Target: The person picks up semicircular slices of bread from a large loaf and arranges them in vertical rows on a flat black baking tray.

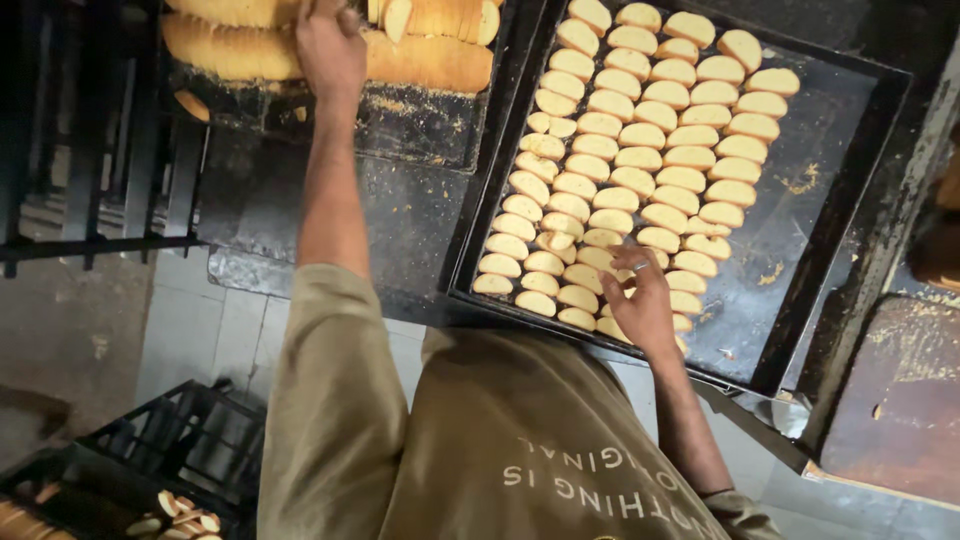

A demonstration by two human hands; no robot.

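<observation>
Reaches far out with left hand, grip on sliced loaves unclear; rests right hand, fingers loose, on rusk slices at baking tray's near edge.

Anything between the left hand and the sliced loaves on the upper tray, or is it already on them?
Nothing visible in the way. The left hand already rests on the sliced loaves. The right hand lies on the bread slices in the dark baking tray.

Bakery workroom, dark baking tray of rusk slices, sliced loaves
</observation>
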